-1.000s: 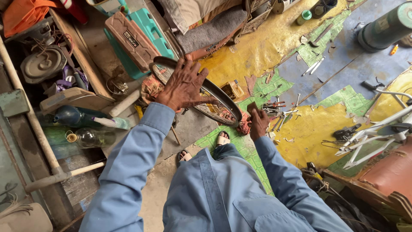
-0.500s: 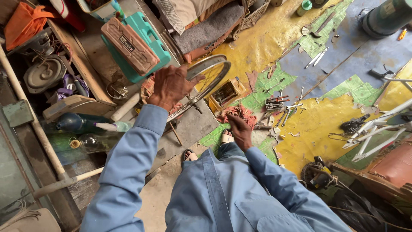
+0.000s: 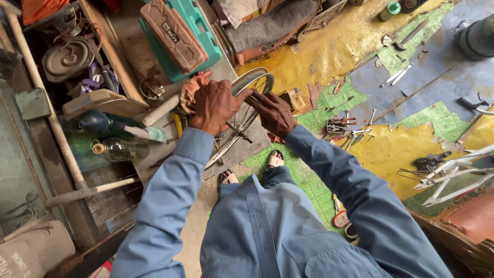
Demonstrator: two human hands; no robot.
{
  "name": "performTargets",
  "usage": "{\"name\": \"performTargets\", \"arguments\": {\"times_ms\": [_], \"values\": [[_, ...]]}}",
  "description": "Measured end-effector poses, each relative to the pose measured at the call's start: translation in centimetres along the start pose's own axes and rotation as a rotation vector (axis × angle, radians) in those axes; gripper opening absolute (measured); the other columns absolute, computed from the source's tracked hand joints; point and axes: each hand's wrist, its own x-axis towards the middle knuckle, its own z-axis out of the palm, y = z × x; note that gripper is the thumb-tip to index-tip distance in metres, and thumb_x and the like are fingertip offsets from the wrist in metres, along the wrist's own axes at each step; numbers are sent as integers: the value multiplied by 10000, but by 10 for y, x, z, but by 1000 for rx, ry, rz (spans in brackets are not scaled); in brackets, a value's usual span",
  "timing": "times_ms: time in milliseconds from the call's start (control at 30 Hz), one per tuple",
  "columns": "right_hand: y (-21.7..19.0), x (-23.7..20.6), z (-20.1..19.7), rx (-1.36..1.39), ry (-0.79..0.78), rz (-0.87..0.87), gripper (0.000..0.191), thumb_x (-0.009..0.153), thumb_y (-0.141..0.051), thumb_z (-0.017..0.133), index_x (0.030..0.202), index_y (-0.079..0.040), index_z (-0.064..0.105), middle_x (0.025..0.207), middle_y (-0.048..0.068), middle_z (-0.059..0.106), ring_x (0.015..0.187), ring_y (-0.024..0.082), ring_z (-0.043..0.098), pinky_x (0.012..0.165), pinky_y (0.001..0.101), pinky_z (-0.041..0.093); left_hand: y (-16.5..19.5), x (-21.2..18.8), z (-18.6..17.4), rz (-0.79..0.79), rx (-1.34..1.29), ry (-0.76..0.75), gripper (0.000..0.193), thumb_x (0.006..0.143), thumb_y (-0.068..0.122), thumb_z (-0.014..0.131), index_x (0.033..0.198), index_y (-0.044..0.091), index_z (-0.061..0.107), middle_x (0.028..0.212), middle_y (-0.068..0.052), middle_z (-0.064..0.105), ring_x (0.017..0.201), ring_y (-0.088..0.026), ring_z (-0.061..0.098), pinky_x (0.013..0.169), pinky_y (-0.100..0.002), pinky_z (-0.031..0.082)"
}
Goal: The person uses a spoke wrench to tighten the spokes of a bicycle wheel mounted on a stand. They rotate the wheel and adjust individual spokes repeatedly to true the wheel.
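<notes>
**Gripping a bicycle wheel over the workshop floor**

Holding a bare bicycle wheel (image 3: 242, 116) upright and tilted, edge-on to the camera, above the concrete floor (image 3: 206, 206) in front of the person's sandalled feet. Left hand (image 3: 213, 105) curled over the upper rim, fingers wrapped down the far side. Right hand (image 3: 272, 113) closed on the rim just beside it, fingers pressing along the metal; both hands nearly touching. Spokes and hub axle visible below the hands. Blue sleeves run from both wrists.

Surroundings: a teal case (image 3: 193, 38) with a brown case (image 3: 172, 33) lying on top, beyond the wheel. A reddish rag (image 3: 193, 85) near the left hand. Glass bottle (image 3: 116, 149) and dark bottle (image 3: 98, 122) to the left among clutter. Wooden handle (image 3: 90, 191) lower left. Pliers and loose tools (image 3: 342, 126) on the torn yellow and green floor covering (image 3: 329, 51) to the right. White bicycle frame (image 3: 458, 170) at the right edge.
</notes>
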Motion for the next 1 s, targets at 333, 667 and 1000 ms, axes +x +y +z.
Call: {"name": "performTargets", "arguments": {"times_ms": [333, 667, 1000], "values": [[41, -27, 41, -75, -272, 22, 781, 809, 51, 604, 1539, -224, 582, 1416, 29, 594, 980, 274, 639, 762, 396, 569, -26, -17, 15, 2, -221, -75, 423, 1059, 450, 560, 1126, 34, 514, 729, -138, 638, 576, -270, 656, 472, -412, 541], [78, -38, 35, -28, -277, -83, 442, 1044, -1, 573, 1445, -185, 562, 1516, 9, 578, 977, 232, 610, 791, 334, 576, -38, -1, 23, 37, -165, 14, 449, 1051, 473, 605, 1132, 39, 522, 832, -191, 707, 692, -343, 724, 550, -450, 581], [53, -11, 52, 38, -40, 44, 543, 951, 111, 570, 1450, -98, 621, 1458, 105, 651, 1026, 261, 687, 720, 372, 607, -22, -2, 23, 32, -259, -84, 414, 1054, 421, 588, 1173, 29, 528, 843, -175, 710, 697, -319, 723, 567, -438, 587]]}}
